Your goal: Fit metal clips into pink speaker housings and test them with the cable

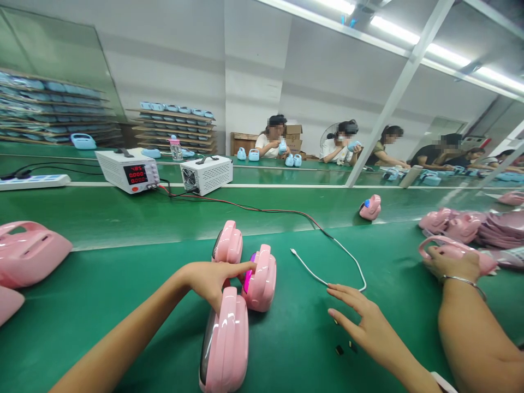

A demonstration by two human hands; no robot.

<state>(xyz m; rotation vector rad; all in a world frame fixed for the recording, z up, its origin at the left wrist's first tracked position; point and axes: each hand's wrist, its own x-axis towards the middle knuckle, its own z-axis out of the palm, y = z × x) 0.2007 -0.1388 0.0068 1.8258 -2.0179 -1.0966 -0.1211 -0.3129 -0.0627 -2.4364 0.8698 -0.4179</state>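
Left hand [213,278] rested loosely spread, forefinger touching the lit pink unit [262,281] upright on the bench [123,305], while my right hand [360,322] lay flat and spread, nearer the white cable [311,273] running far-left from its fingertips toward that unit.

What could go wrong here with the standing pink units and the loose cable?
1. The left hand touches the magenta-lit pink unit. It and two more stand on edge, close together, so one might tip against another.
2. The right hand lies near the white cable and could snag it.
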